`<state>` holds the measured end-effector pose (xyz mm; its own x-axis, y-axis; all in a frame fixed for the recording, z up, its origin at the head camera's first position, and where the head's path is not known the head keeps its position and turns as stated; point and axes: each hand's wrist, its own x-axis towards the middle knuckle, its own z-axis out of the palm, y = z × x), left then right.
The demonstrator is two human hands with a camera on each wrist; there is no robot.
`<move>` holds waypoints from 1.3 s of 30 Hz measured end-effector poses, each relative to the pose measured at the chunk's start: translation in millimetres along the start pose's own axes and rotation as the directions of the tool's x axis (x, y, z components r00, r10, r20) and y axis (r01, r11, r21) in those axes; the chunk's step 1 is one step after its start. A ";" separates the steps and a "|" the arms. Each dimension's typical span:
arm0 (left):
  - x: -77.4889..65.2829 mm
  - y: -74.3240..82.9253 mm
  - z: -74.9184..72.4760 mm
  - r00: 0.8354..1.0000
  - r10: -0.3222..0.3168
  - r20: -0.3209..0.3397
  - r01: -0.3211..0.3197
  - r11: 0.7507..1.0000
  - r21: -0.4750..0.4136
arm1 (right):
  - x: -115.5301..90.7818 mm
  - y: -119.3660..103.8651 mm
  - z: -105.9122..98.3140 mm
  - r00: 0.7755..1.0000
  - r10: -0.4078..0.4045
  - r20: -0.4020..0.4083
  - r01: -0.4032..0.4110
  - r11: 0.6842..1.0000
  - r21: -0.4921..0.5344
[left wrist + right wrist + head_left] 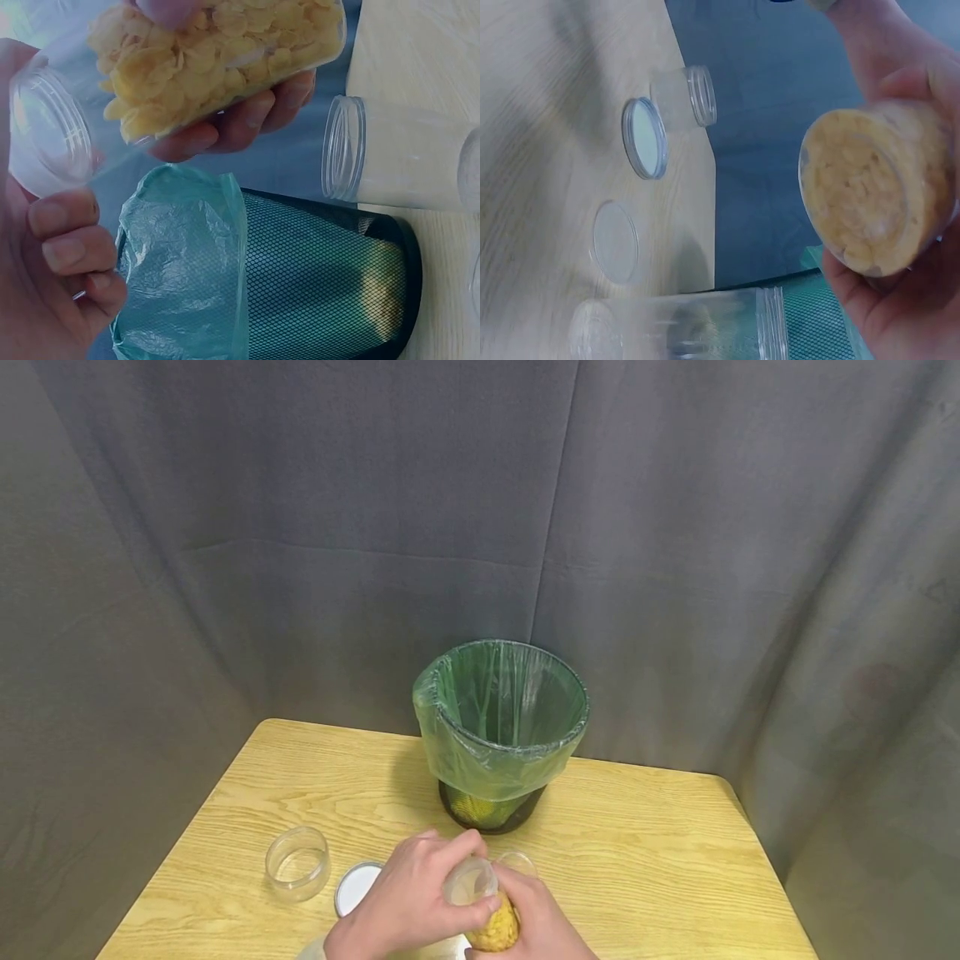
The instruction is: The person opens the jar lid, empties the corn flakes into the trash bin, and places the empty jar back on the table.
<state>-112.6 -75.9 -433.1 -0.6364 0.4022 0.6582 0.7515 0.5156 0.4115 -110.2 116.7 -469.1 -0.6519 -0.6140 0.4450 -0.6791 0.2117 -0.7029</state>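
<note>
Item: one clear jar (471,882), part-filled with yellow flakes (225,64). Location: we noted it tilted above the desk (675,852), on the near side of the lined bin (487,772). Grasp: the right hand (542,920) was wrapped round the filled body; the left hand (416,893) was curled about the clear end, neither spread wide. Handling: we judged it light, stiff-walled, smooth enough to slip, its flakes brittle. Best hold: we favoured the body, gripped firmly without squeezing.

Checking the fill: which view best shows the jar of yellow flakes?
Left wrist: the jar of yellow flakes appears large and side-on, with most of its length visible. The head view shows it small, partly covered; right wrist shows it end-on.
</note>
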 end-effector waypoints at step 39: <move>-7.9 -7.8 -2.0 0.978 -0.130 0.162 0.153 0.979 -0.138 | 2.4 -0.8 9.5 0.971 0.167 -0.168 -0.197 0.964 -0.180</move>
<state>-113.1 -84.6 -440.2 -0.7483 0.4489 0.4884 0.6622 0.4616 0.5903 -108.1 107.8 -472.7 -0.8036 -0.4330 0.4084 -0.5868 0.4614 -0.6654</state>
